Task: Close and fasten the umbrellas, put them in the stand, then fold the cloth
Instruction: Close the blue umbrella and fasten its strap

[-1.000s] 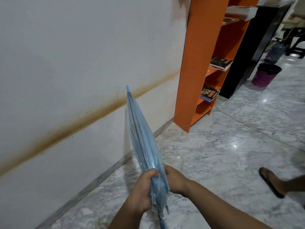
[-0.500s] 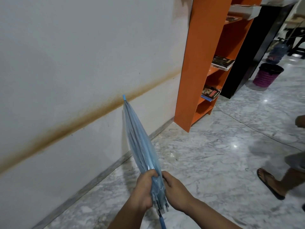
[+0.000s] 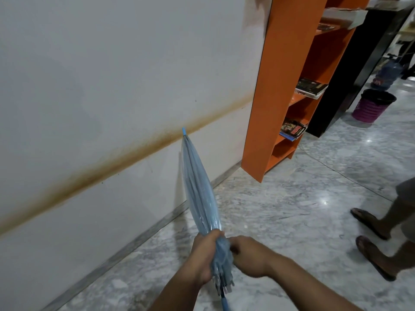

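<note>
Near the bottom middle of the head view, a closed pale-blue umbrella (image 3: 201,198) was held over the marble floor (image 3: 280,209), its blue tip pointing up and away toward the white wall (image 3: 101,86), which was crossed by a slanting brown stain (image 3: 125,157). The left hand (image 3: 203,258) was wrapped round the gathered canopy near its lower end, fingers curled tight on it. The right hand (image 3: 248,258) was set against the same bunched end from the right, its fingers bent in at the folds; whether a strap was pinched there could not be told through the blur. The rib ends and a blue shaft were seen just below the hands. Farther off on the right, an orange bookshelf (image 3: 261,97) was stood against the wall, with books (image 3: 311,87) laid on its shelves and a black cabinet (image 3: 350,70) just beyond it. A purple bin (image 3: 371,106) was seen on the floor past that. At the right edge, another person's sandalled feet (image 3: 372,241) were planted on the floor, well apart from the umbrella.
</note>
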